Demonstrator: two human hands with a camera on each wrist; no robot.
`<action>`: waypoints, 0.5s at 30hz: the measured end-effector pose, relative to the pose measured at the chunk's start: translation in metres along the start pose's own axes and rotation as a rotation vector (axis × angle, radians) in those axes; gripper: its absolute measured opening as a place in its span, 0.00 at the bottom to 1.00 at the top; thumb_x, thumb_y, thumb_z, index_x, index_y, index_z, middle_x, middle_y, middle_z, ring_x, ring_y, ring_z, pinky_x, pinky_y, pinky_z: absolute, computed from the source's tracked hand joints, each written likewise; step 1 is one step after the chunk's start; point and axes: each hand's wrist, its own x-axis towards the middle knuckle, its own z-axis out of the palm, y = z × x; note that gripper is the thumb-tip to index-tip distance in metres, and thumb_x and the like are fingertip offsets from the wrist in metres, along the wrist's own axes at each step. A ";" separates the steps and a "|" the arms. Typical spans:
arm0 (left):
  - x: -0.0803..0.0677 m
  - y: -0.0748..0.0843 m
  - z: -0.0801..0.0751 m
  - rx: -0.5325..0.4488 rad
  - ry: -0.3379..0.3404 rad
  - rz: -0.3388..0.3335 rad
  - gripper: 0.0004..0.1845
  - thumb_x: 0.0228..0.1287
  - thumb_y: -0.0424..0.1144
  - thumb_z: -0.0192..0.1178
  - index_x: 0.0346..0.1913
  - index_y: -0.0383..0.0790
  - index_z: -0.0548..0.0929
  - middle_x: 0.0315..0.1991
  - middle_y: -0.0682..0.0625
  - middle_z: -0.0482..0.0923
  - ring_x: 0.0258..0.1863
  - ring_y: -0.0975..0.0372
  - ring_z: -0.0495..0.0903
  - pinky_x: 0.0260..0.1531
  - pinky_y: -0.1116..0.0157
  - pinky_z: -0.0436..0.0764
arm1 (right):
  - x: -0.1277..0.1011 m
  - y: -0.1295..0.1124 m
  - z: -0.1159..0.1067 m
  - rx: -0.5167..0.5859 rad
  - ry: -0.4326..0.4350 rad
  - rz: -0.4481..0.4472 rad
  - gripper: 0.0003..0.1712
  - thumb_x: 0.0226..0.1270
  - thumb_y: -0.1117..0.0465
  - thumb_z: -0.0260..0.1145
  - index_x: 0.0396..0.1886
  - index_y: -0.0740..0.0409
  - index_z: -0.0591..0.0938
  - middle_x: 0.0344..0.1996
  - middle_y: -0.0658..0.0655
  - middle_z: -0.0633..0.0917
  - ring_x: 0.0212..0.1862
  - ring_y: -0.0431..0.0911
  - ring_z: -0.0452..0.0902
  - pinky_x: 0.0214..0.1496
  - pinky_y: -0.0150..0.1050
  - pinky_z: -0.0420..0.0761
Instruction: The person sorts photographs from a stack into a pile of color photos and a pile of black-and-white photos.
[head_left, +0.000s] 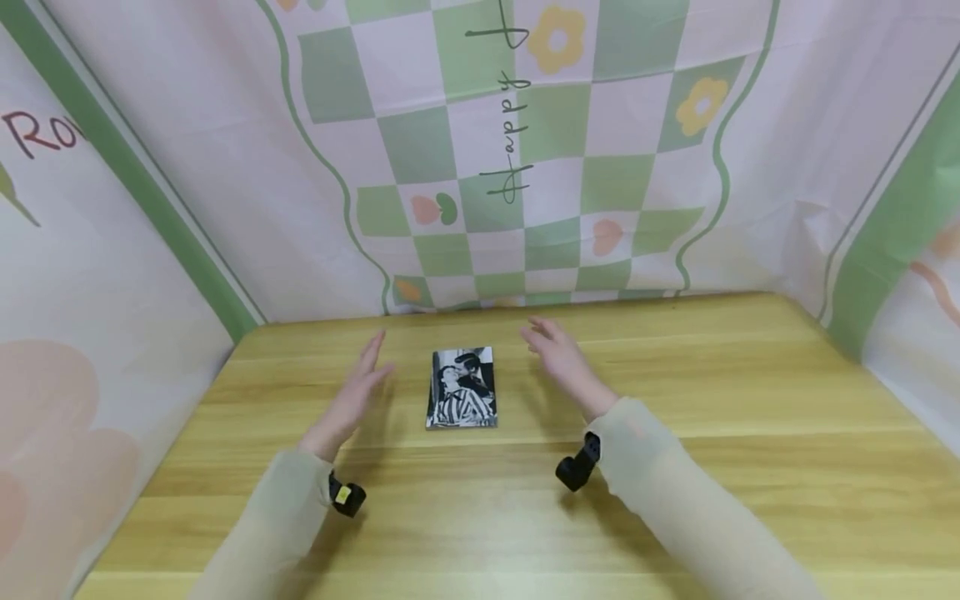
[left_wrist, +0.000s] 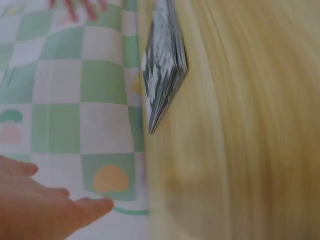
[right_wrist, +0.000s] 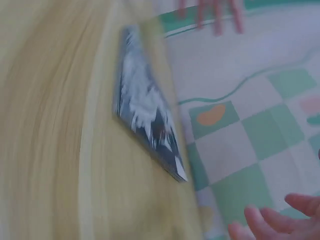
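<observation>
A thin stack of what look like photo cards [head_left: 462, 389] lies flat on the wooden table, its top showing a black-and-white picture of two people. Layered edges of the stack [left_wrist: 167, 70] are visible in the left wrist view; whether they are bound cannot be told. To its left, my left hand [head_left: 351, 402] hovers with fingers extended, apart from the stack. My right hand [head_left: 566, 364] is held over the table on the other side, its fingers loosely extended and touching nothing. In the right wrist view the stack [right_wrist: 145, 100] looks blurred.
The wooden table [head_left: 712, 375] reaches back to a hanging cloth [head_left: 487, 133] with green and white checks, flowers and lettering. More printed cloth [head_left: 97, 292] stands along the left side, and another panel [head_left: 915, 233] on the right. Small black devices [head_left: 577, 468] are worn at both wrists.
</observation>
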 end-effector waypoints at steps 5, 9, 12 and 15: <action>0.004 -0.006 -0.001 -0.465 -0.131 -0.026 0.30 0.78 0.41 0.27 0.74 0.42 0.29 0.74 0.42 0.20 0.73 0.44 0.26 0.73 0.46 0.37 | 0.006 0.012 0.002 0.462 -0.092 0.143 0.33 0.78 0.55 0.39 0.73 0.68 0.46 0.71 0.71 0.53 0.71 0.64 0.53 0.73 0.53 0.59; 0.008 -0.013 0.001 -0.711 -0.159 -0.071 0.29 0.77 0.41 0.23 0.74 0.42 0.29 0.74 0.40 0.20 0.73 0.43 0.26 0.73 0.47 0.35 | 0.009 0.021 0.006 0.578 -0.169 0.185 0.32 0.79 0.55 0.35 0.73 0.68 0.44 0.72 0.72 0.50 0.72 0.64 0.49 0.74 0.53 0.56; 0.011 -0.017 0.005 -0.796 -0.169 -0.098 0.28 0.77 0.42 0.22 0.74 0.42 0.30 0.74 0.39 0.22 0.73 0.42 0.28 0.73 0.47 0.37 | 0.011 0.028 0.009 0.588 -0.223 0.206 0.33 0.79 0.53 0.33 0.73 0.68 0.42 0.72 0.72 0.49 0.72 0.65 0.48 0.75 0.53 0.55; 0.014 -0.021 0.008 -0.856 -0.193 -0.113 0.29 0.77 0.43 0.22 0.74 0.41 0.30 0.74 0.36 0.23 0.73 0.41 0.29 0.73 0.47 0.37 | 0.014 0.033 0.013 0.591 -0.253 0.232 0.34 0.78 0.51 0.32 0.74 0.67 0.42 0.72 0.72 0.50 0.72 0.66 0.48 0.75 0.53 0.55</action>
